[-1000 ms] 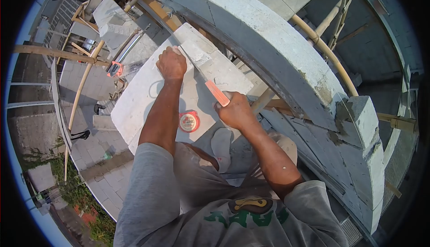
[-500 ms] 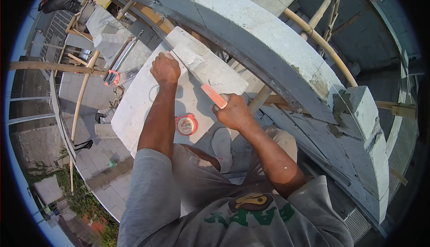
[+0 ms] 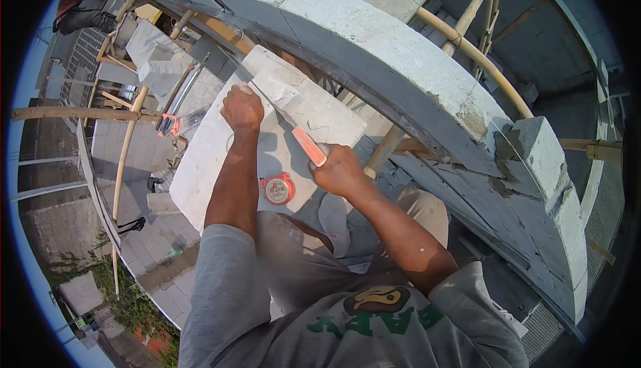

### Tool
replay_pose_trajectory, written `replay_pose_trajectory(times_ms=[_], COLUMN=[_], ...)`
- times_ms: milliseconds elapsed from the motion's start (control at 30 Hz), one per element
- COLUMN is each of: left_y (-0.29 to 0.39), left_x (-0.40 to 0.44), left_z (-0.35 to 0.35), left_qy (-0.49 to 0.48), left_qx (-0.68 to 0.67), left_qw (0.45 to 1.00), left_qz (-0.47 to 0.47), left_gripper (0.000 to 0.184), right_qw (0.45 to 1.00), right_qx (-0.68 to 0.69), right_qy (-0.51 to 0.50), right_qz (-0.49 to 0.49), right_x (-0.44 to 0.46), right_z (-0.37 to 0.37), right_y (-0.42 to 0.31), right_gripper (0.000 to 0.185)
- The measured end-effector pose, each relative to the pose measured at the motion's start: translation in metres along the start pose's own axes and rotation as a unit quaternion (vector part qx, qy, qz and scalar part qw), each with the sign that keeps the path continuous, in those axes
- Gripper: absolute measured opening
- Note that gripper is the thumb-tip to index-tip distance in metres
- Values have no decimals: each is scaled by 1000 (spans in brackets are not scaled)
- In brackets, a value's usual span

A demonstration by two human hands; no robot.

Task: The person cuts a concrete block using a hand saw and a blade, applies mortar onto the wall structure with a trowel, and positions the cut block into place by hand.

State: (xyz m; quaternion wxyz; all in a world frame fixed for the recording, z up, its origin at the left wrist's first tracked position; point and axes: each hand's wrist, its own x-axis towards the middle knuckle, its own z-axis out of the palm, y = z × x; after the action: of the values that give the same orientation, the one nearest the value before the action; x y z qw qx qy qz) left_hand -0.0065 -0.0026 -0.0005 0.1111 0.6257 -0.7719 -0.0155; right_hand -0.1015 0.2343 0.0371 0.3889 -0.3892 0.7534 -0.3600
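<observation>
My right hand (image 3: 339, 170) is wrapped round the orange handle of what looks like a handsaw (image 3: 309, 146). Its thin blade, seen almost edge-on, runs up and left along a pale lightweight block (image 3: 200, 168). My left hand (image 3: 242, 108) is closed in a fist on the far part of the block, close to the blade's far end; whatever its fingers hold is hidden. A red tape measure (image 3: 277, 189) with a round label lies on the block between my forearms. A smaller broken piece of block (image 3: 277, 93) lies just right of the blade.
A curved block wall (image 3: 394, 41) sweeps past on the right, with bamboo poles (image 3: 481, 51) behind it. At left are an orange-handled tool (image 3: 170, 124), a bamboo pole (image 3: 123, 161) and a drop to lower ground. Another person (image 3: 83, 4) is at the top left.
My right hand and the saw handle have shifted slightly left. My left fist stays at nearly the same place on the block. The view has tilted a little, showing more of the other person.
</observation>
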Motion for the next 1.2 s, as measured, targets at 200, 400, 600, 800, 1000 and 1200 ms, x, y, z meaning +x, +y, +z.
replay_pose_trajectory(times_ms=[200,400,600,800,1000,1200], left_y=[-4,-3,5,-3,3,3], left_x=[-7,-1,2,-4,-7,-12], left_z=[3,0,-4,0,-4,-8], left_qy=[14,26,6,29,8,-31], left_qx=[-3,-11,10,-4,-16,-8], left_qw=[1000,999,1000,1000,1000,999], left_qz=[-2,22,-6,3,-7,-23], left_gripper=[38,40,36,40,39,45], right_qw=[994,999,992,998,999,994], right_qx=[106,0,116,39,1,90], right_qy=[12,-40,19,-43,-4,-2], right_qz=[1,36,54,37,-39,-59], right_x=[-160,-4,-162,-129,-137,-168], right_z=[-39,-13,-39,-64,-54,-57], right_y=[52,5,61,79,71,74], right_gripper=[16,20,17,20,18,18])
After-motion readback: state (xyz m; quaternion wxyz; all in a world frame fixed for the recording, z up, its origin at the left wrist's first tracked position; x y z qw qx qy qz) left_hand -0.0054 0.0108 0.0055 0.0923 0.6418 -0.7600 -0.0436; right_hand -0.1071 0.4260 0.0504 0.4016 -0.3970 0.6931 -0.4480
